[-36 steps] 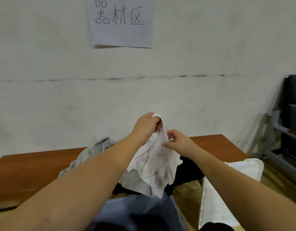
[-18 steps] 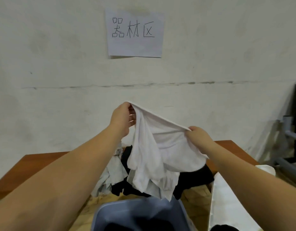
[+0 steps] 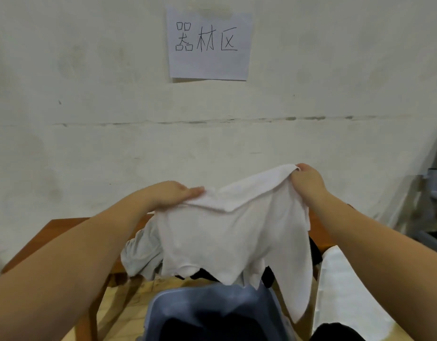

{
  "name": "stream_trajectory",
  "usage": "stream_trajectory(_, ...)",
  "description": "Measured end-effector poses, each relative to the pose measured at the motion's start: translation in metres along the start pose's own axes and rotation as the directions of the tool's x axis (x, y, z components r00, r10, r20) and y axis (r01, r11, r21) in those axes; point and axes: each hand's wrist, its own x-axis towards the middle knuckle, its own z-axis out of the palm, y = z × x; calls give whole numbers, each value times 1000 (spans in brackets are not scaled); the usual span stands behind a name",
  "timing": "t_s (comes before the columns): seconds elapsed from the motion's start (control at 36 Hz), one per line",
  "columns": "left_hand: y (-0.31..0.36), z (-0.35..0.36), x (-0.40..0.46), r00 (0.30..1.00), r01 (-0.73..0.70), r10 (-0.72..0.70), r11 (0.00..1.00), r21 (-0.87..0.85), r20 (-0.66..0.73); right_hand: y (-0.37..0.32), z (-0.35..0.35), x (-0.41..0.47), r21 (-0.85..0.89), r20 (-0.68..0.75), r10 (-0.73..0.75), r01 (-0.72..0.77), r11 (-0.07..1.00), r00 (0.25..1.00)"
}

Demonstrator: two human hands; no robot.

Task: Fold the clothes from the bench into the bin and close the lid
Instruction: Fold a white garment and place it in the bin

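Clothes remain heaped on the wooden surface (image 3: 52, 239); the blue bin (image 3: 212, 303) stands below, dark items inside. White shirt (image 3: 232, 239) hangs spread above it, left hand (image 3: 173, 195) and right hand (image 3: 308, 183) each gripping its top edge. Risk: loose tails may bunch, spoiling the fold.

Holding white cotton shirt (image 3: 227, 232) spread in the air above the blue plastic bin (image 3: 212, 308). My left hand (image 3: 173, 193) grips one top edge, my right hand (image 3: 308, 180) pinches the other, higher. Grey and black clothes pile (image 3: 141, 254) on the brown wooden counter (image 3: 52, 239) behind. White lid (image 3: 340, 303) right of bin.
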Motion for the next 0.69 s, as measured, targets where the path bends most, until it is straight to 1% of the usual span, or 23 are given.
stream_trajectory(0.06, -11, 2, -5, 992, -11, -18, 973, 231, 121, 8, 0, 0, -24, -7, 15, -15, 1000, 1000)
stream_trajectory(0.08, -15, 3, -7, 987, -15, -33, 955, 296, 156, 12, 0, -1, -35, -7, 22, -23, 999, 1000)
stream_trajectory(0.11, -18, 4, -9, 984, -13, -43, 949, 316, 172, 14, 1, -1, -45, -2, 28, -28, 999, 1000)
stream_trajectory(0.14, -21, 4, -11, 981, -7, -48, 959, 283, 189, 16, 2, -2, -54, 6, 31, -31, 998, 999)
stream_trajectory(0.17, -21, 4, -14, 975, 10, -48, 985, 175, 218, 17, 4, -3, -59, 15, 33, -32, 998, 999)
stream_trajectory(0.19, -19, 4, -17, 965, 40, -38, 999, -3, 258, 16, 6, -4, -63, 25, 29, -27, 998, 999)
stream_trajectory(0.22, -16, 3, -21, 958, 74, -11, 974, -213, 287, 15, 10, -6, -66, 37, 20, -18, 998, 999)
stream_trajectory(0.25, -12, 2, -25, 955, 104, 26, 903, -417, 294, 12, 13, -8, -70, 55, 9, -5, 998, 998)
stream_trajectory(0.28, -6, 1, -28, 956, 122, 63, 800, -587, 285, 9, 17, -10, -74, 78, -3, 8, 997, 997)
stream_trajectory(0.31, 1, -1, -32, 962, 127, 92, 685, -718, 257, 6, 22, -13, -80, 108, -19, 28, 996, 994)
stream_trajectory(0.33, 9, -2, -35, 970, 120, 105, 575, -809, 219, 2, 27, -15, -91, 147, -38, 52, 995, 988)
stream_trajectory(0.36, 17, -4, -38, 978, 108, 109, 478, -872, 180, -1, 31, -19, -103, 197, -58, 79, 992, 979)
stream_trajectory(0.42, 33, -9, -44, 987, 75, 108, 321, -944, 115, -8, 39, -29, -118, 320, -102, 146, 982, 942)
stream_trajectory(0.47, 48, -13, -50, 995, 45, 84, 202, -978, 63, -16, 45, -42, -81, 411, -185, 238, 968, 892)
stream_trajectory(0.53, 60, -16, -54, 999, 15, 30, 128, -992, 19, -27, 47, -57, 42, 401, -280, 287, 957, 873)
stream_trajectory(0.56, 65, -17, -56, 1000, 2, 8, 107, -994, 2, -33, 47, -65, 132, 365, -307, 277, 952, 879)
stream_trajectory(0.58, 69, -18, -57, 1000, -10, -8, 95, -995, -11, -39, 48, -73, 247, 335, -311, 236, 940, 889)
stream_trajectory(0.61, 72, -18, -57, 1000, -20, -19, 86, -996, -22, -45, 49, -82, 375, 340, -287, 151, 915, 896)
stream_trajectory(0.64, 76, -17, -57, 999, -26, -23, 78, -997, -28, -49, 48, -91, 486, 374, -263, 54, 873, 889)
stream_trajectory(0.67, 78, -16, -57, 999, -37, -28, 69, -997, -39, -52, 49, -99, 547, 418, -250, -22, 837, 873)
stream_trajectory(0.69, 80, -15, -56, 998, -48, -34, 56, -997, -50, -54, 51, -107, 554, 461, -249, -57, 831, 852)
